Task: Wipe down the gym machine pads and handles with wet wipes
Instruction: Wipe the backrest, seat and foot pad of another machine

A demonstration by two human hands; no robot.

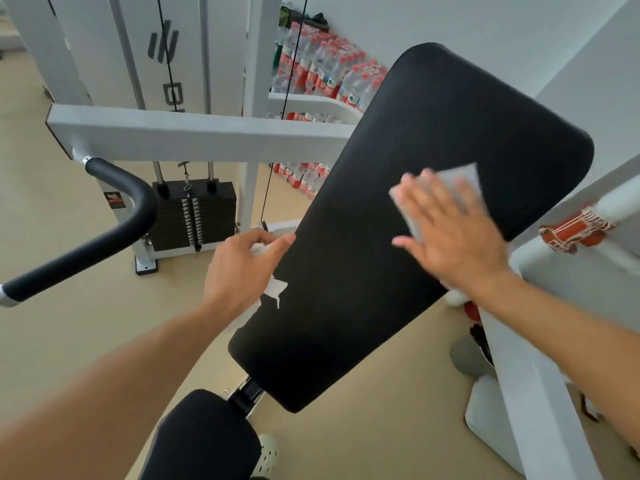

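Note:
A long black back pad (408,188) slants across the middle of the view, with a white logo on its lower left. My right hand (450,233) lies flat on the pad's right side with straight fingers, pressing a pale wet wipe (457,178) against it. My left hand (242,268) grips the pad's left edge, and something white and crumpled (259,248) shows under its fingers. Below the back pad sits the black seat pad (204,441). A curved black padded handle (114,216) reaches out at the left.
The white machine frame (194,136) crosses behind the pad, with a black weight stack (194,213) and cables behind it. Packs of red-capped water bottles (322,67) are stacked by the wall. A white frame bar (540,393) runs down the right. The floor is beige.

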